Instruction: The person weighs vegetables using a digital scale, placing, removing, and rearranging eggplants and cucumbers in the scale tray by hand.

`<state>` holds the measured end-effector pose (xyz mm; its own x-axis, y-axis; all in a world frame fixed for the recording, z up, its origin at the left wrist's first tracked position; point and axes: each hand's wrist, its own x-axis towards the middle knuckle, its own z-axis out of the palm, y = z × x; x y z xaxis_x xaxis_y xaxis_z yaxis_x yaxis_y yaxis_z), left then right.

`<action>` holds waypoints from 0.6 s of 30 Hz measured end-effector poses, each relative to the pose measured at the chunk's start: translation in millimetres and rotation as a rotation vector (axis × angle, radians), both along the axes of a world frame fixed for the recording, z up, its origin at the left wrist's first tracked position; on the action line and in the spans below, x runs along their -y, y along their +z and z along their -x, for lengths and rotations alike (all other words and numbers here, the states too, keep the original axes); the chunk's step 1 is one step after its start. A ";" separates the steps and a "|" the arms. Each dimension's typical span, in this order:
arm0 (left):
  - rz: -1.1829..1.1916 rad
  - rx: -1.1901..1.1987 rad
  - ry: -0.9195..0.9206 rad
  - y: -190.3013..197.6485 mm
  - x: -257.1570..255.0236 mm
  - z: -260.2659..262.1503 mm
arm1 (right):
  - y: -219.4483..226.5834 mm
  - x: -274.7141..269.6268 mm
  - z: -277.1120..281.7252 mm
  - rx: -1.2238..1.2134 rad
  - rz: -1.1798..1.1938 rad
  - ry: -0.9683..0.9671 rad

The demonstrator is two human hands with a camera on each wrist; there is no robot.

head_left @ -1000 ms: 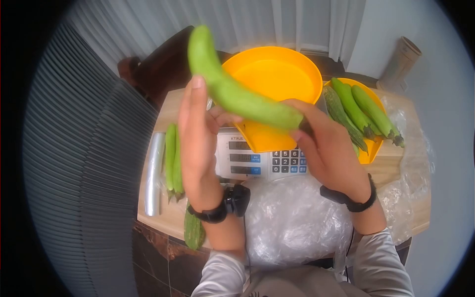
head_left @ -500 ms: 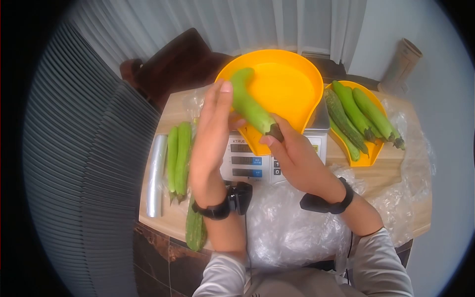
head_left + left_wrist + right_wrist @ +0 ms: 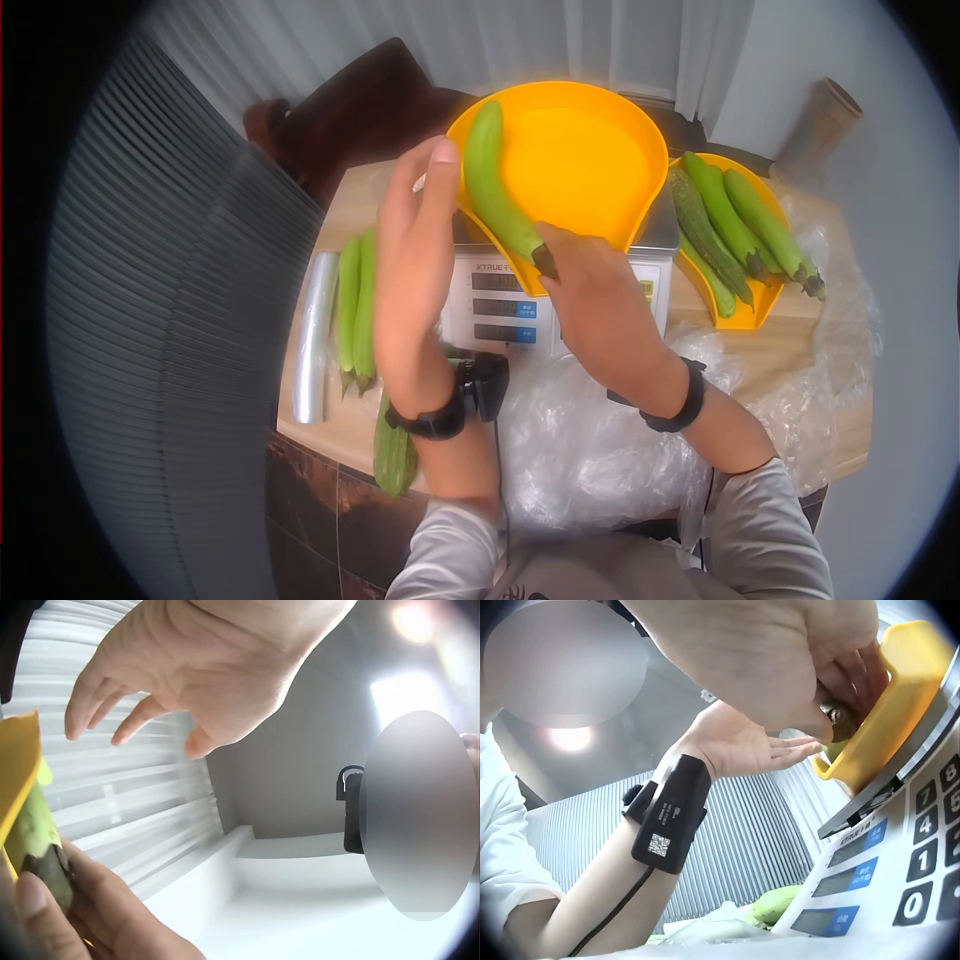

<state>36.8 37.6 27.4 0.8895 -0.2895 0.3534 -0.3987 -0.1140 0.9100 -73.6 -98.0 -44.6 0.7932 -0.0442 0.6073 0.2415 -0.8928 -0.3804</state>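
A curved green vegetable [image 3: 490, 180] lies along the left side of the large yellow pan [image 3: 590, 170], which sits on a white scale [image 3: 500, 335]. My right hand [image 3: 605, 310] pinches its dark stem end near the pan's narrow front; the right wrist view shows that stem [image 3: 838, 718] between thumb and fingers. My left hand [image 3: 415, 260] is raised just left of the pan, its fingers relaxed and holding nothing. In the left wrist view the left hand [image 3: 187, 667] hangs apart from the vegetable [image 3: 34, 825].
Several green vegetables rest in a smaller yellow pan [image 3: 745, 318] at the right. On the left are a silvery roll [image 3: 315, 340], two long green vegetables [image 3: 348, 310] and a ridged one [image 3: 394, 450]. Crumpled clear plastic [image 3: 600, 450] lies in front of the scale.
The green vegetable has come down from above the scale into the large pan, with my right hand on its stem. My left hand has drawn slightly left, away from the vegetable.
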 end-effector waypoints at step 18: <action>-0.419 0.168 0.127 -59.3 -0.1 -53.6 | -13.6 -9.3 -8.8 0.051 0.132 -0.126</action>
